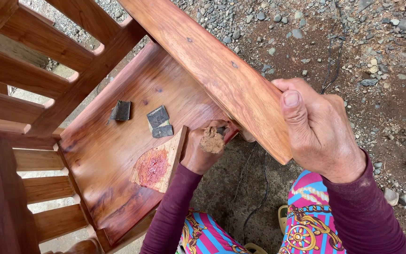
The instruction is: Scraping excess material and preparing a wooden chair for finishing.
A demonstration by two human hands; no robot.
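Gripping the end of the wooden armrest (pixel 222 70) at the right of the frame, the right hand (pixel 318 134) wraps it with the thumb laid flat on top and the fingers curled under the edge. Just left of centre, the left hand (pixel 205 150) is closed around a lump of brown filler paste (pixel 211 140), pressed against the underside of that armrest where it meets the chair seat (pixel 113 146). Three dark scraps of sandpaper (pixel 158 117) lie on the seat toward the upper left: one alone, two touching. One small board (pixel 158 164) smeared with reddish paste rests on the seat just beside the left hand. One black cable (pixel 259 197) trails across the gravel ground (pixel 381 51) below.
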